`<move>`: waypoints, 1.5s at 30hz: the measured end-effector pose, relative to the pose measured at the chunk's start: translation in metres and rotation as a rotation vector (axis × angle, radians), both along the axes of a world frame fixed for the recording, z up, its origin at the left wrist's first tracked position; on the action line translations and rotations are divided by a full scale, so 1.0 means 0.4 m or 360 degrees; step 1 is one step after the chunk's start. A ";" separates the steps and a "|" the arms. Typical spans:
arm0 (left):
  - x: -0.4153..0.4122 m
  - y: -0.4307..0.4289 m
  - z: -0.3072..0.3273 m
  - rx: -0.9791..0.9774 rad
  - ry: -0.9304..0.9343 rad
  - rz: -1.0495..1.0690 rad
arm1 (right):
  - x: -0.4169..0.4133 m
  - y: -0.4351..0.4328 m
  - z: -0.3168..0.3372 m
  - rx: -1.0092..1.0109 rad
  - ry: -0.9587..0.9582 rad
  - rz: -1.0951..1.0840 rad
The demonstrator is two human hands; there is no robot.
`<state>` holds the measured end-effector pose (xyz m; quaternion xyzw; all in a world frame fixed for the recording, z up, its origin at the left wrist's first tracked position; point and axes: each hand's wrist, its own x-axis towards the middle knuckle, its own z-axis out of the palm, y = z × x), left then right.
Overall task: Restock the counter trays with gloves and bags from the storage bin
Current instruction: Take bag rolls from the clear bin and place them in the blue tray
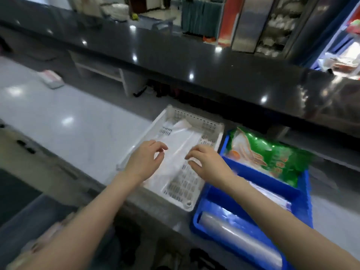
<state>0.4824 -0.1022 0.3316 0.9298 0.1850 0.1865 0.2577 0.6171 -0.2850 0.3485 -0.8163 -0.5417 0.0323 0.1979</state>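
A white slotted tray lies on the grey counter with a flat stack of clear plastic bags inside it. My left hand hovers over the tray's left side, fingers curled and apart, holding nothing. My right hand hovers over the tray's right side, fingers spread just above the bags. To the right sits a blue divided tray. It holds a green and orange packet at the back, a clear pack in the middle and a roll of clear bags in front.
A dark glossy upper counter runs across above the trays. The lower grey counter stretches left, with a small pink and white pack lying far left. Dark bundles lie below the counter's near edge, blurred.
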 end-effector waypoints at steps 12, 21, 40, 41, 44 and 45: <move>-0.889 0.060 -0.149 -0.0333 0.0203 0.1502 | -0.558 0.414 -0.103 -0.0292 -0.0024 0.1214; -1.177 0.140 -0.394 -0.0810 0.0457 0.1722 | -0.825 0.666 -0.351 -0.0841 0.0025 0.1292; -1.031 0.476 -0.986 -0.1095 0.1012 0.1205 | -0.855 0.806 -0.972 -0.1598 -0.0104 0.1251; -1.022 0.482 -0.999 -0.1039 0.1044 0.1205 | -0.848 0.801 -0.987 -0.1568 -0.0156 0.1306; -1.001 0.495 -1.034 -0.0887 0.1131 0.1253 | -0.838 0.794 -1.014 -0.1406 -0.0313 0.1425; -0.995 0.497 -1.044 -0.0840 0.1141 0.1279 | -0.837 0.795 -1.019 -0.1299 -0.0345 0.1434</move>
